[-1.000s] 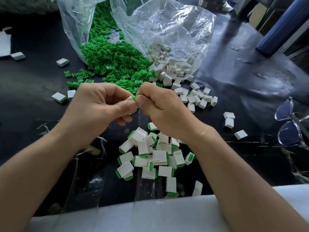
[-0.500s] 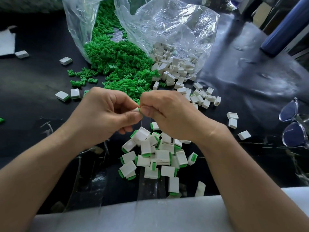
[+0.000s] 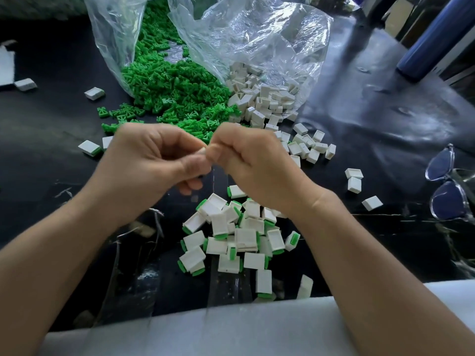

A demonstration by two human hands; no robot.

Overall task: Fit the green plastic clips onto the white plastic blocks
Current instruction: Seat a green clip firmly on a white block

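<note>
My left hand [image 3: 154, 163] and my right hand [image 3: 252, 165] meet fingertip to fingertip above the black table, both with curled fingers. Between them they pinch a small white block [image 3: 202, 151]; only a pale sliver of it shows, and any green clip on it is hidden by the fingers. Loose green clips [image 3: 174, 93] spill from a clear bag at the back. Bare white blocks [image 3: 264, 101] spill from a second clear bag [image 3: 270, 39] beside it. Below my hands lies a pile of white blocks with green clips fitted [image 3: 231, 235].
Stray white blocks lie at the left [image 3: 93, 93] and right [image 3: 354, 179] on the black table [image 3: 359, 129]. Clear-framed glasses [image 3: 452, 186] rest at the right edge, a blue bottle [image 3: 431, 39] at the back right. A white foam strip [image 3: 231, 330] borders the front.
Both hands stay pressed together and have shifted slightly. The green speck seen between the fingertips earlier is now covered; only a white sliver shows.
</note>
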